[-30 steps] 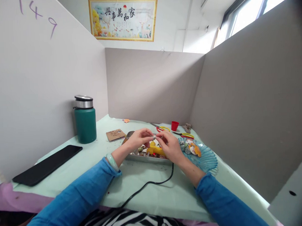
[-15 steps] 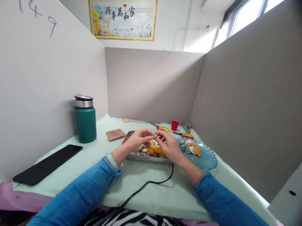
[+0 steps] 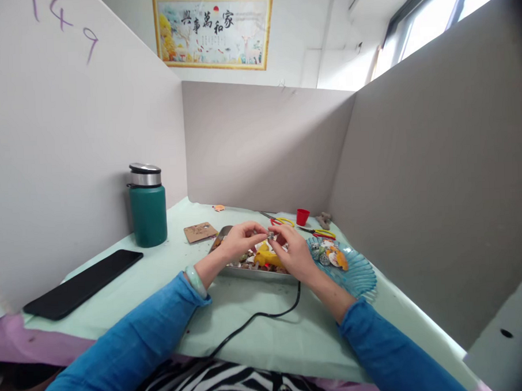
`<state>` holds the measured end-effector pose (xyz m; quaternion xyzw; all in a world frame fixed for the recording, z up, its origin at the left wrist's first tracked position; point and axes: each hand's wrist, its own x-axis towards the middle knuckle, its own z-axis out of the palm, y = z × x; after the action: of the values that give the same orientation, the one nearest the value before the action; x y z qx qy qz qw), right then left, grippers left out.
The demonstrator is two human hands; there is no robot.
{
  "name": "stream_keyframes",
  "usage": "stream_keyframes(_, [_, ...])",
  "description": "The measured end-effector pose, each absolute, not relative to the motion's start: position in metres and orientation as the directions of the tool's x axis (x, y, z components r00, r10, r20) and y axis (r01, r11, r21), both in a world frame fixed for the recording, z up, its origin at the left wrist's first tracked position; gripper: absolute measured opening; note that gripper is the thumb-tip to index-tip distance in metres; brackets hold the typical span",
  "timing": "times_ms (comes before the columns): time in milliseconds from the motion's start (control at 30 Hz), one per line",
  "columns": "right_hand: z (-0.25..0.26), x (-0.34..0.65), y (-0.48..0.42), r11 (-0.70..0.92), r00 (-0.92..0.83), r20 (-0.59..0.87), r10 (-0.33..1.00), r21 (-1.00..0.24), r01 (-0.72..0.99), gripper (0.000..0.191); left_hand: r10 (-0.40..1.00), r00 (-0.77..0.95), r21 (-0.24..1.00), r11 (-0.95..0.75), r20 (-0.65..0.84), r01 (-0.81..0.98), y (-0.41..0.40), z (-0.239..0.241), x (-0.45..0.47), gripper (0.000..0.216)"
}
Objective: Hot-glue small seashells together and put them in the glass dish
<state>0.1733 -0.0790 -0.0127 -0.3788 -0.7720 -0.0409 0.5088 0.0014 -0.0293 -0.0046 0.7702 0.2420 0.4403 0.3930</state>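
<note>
The left hand (image 3: 243, 241) and the right hand (image 3: 290, 252) were raised over the metal tray (image 3: 253, 272), their fingertips almost meeting, with a small grey piece (image 3: 270, 235) between them above the tray's contents. The right hand had its thumb and forefinger narrowed on the piece; the left thumb and forefinger were drawn close together right beside it, though whether they gripped it too could not be told. Compared with a second before, the piece sat a touch further to the right and showed more of its grey side, while both wrists had kept nearly the same pose. The yellow tool (image 3: 267, 257) lay in the tray below the fingers as before, among loose bits too small to tell apart, and the black cord (image 3: 266, 316) still curved across the green cloth (image 3: 250, 337) toward the person's lap. Just right of the tray, the blue plate (image 3: 360, 275) held the same cluster of shells and orange pieces (image 3: 333, 256). Behind it, two pairs of scissors, the red cup (image 3: 303, 217) and, over to the left, the brown card (image 3: 199, 232) and green bottle (image 3: 149, 215) had all stayed put.
</note>
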Motion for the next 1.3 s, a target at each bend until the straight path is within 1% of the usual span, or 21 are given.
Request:
stream_keyframes(100, [-0.012,0.173,-0.081,0.715,-0.217,0.811,0.544,-0.313,0.625,0.022,0.706,0.476,0.785,-0.617,0.524,0.053,-0.033,-0.002,0.001,0.032])
stream_keyframes(167, [-0.012,0.173,-0.081,0.718,-0.225,0.806,0.548,-0.314,0.621,0.023,0.712,0.471,0.780,-0.621,0.521,0.077,-0.035,0.000,0.001,0.031])
stream_keyframes(300, [-0.011,0.173,-0.082,0.710,-0.214,0.800,0.560,-0.331,0.622,0.022,0.754,0.473,0.828,-0.554,0.456,0.087,-0.037,0.002,0.001,0.030])
stream_keyframes(533, [-0.010,0.173,-0.081,0.715,-0.194,0.785,0.589,-0.393,0.578,0.020,0.783,0.480,0.901,-0.433,0.396,-0.038,-0.036,0.001,0.003,0.028])
stream_keyframes(833, [-0.011,0.174,-0.080,0.718,-0.184,0.775,0.604,-0.431,0.546,0.019,0.798,0.496,0.923,-0.385,0.343,-0.019,-0.039,0.004,0.002,0.030])
stream_keyframes(1033, [-0.012,0.174,-0.079,0.727,-0.186,0.784,0.592,-0.420,0.543,0.019,0.800,0.485,0.917,-0.399,0.353,-0.010,-0.038,0.003,0.002,0.028])
stream_keyframes(1167, [-0.013,0.176,-0.077,0.715,-0.151,0.793,0.590,-0.427,0.554,0.020,0.802,0.476,0.928,-0.358,0.361,-0.101,-0.033,0.001,0.000,0.026])
stream_keyframes(1300, [-0.014,0.178,-0.076,0.702,-0.129,0.802,0.583,-0.418,0.577,0.021,0.816,0.486,0.949,-0.241,0.311,-0.203,-0.027,-0.001,-0.003,0.029])
